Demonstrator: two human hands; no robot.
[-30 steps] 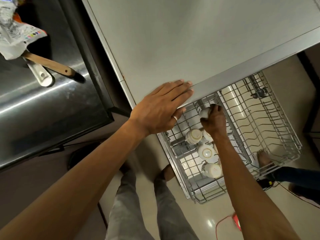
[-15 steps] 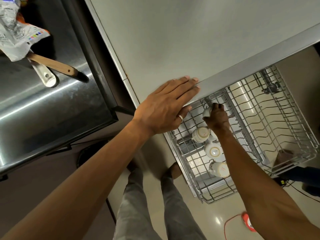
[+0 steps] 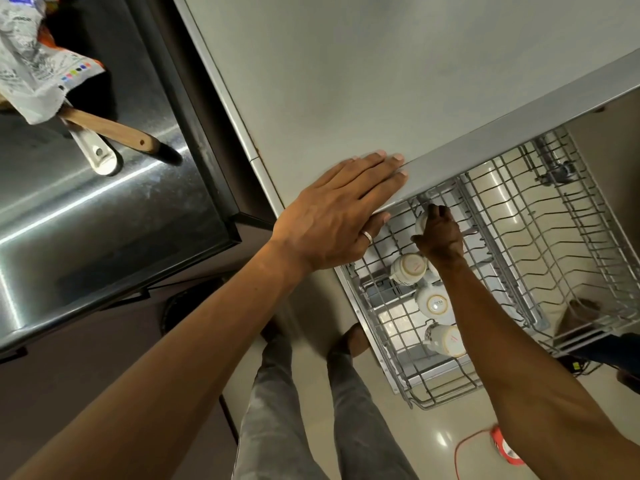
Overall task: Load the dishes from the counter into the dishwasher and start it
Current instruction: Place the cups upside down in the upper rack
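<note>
I look straight down at a pulled-out wire dishwasher rack below the grey dishwasher top. My left hand lies flat on the front edge of that top, fingers straight. Down in the rack's left section, my right hand grips a white cup, mostly hidden by the fingers. Three more white cups stand upside down in a row nearer me: one, one, and one.
A steel counter to the left holds a wooden-handled utensil, a white utensil and a crumpled packet. The rack's right section holds no dishes. My legs stand below, and an orange cable lies on the floor.
My right hand with the cup has reached slightly further back in the rack. The left hand has stayed on the dishwasher top's edge. The view has shifted a little.
</note>
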